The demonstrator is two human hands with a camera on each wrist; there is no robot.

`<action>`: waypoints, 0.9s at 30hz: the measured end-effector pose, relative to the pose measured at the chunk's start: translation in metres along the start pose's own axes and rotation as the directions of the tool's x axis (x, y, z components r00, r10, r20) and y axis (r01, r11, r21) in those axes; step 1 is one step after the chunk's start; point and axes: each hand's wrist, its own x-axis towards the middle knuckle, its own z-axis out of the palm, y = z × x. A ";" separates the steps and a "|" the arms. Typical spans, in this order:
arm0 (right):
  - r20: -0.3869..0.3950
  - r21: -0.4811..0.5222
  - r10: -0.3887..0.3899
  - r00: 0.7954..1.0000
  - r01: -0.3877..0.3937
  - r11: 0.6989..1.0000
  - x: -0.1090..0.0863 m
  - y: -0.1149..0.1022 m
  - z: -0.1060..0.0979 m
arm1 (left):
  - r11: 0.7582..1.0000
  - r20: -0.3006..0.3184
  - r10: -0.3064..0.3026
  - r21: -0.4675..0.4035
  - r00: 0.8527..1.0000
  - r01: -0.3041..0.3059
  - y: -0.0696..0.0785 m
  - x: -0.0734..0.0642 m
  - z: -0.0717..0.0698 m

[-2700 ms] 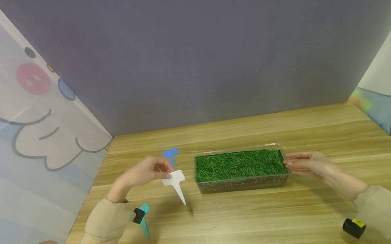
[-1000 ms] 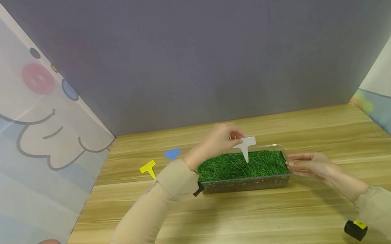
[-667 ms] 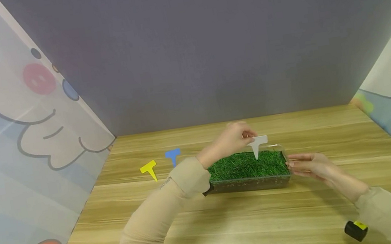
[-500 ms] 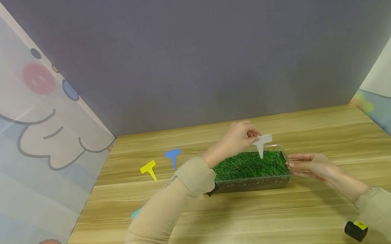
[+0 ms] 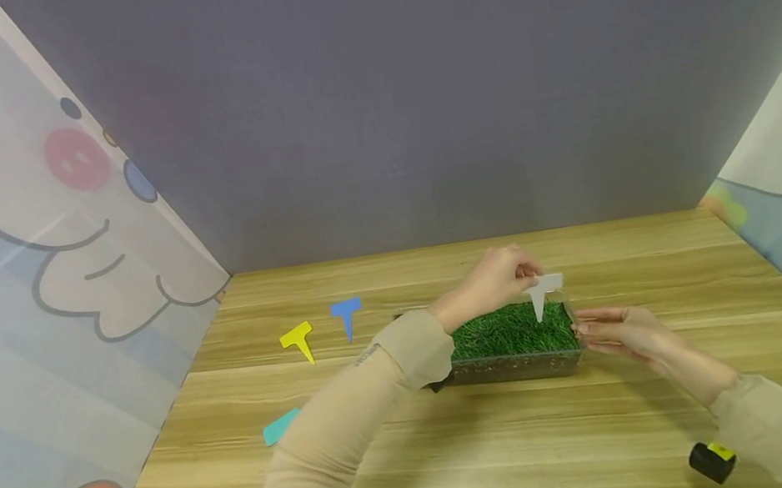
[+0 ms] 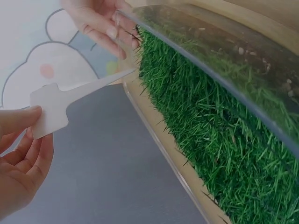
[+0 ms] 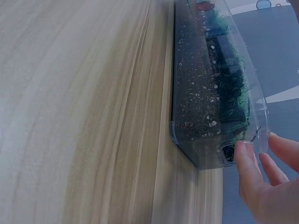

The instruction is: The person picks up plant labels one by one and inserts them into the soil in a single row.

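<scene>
A white T-shaped plant label is pinched by its wide head between the thumb and fingers of my left hand. Its pointed stem aims down at the right end of the grass; whether the tip touches cannot be told. The grass fills a clear planter box with brown soil showing through the wall. At the box's right end, my right hand grips the end wall near the rim, its thumb on the outside in the right wrist view. My left forearm hides the box's left part.
On the wooden table, left of the box, lie a yellow label, a blue label and a teal label, partly behind my left sleeve. A grey panel stands behind, with cartoon-printed cloths at both sides.
My left hand has carried the white label from the left of the table, across the box, to above its right end, lowering slightly lately. My right hand has stayed at the box's end.
</scene>
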 end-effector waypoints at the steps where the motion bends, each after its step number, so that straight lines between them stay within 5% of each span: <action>1: -0.001 0.005 0.001 1.000 -0.001 1.000 0.000 0.000 0.000 | 1.000 0.006 -0.001 0.000 1.000 0.001 0.000 0.001 0.001; 27: -0.007 0.034 0.009 1.000 -0.008 0.999 -0.001 -0.001 0.002 | 0.994 0.090 0.023 0.104 0.996 -0.033 0.000 0.010 0.020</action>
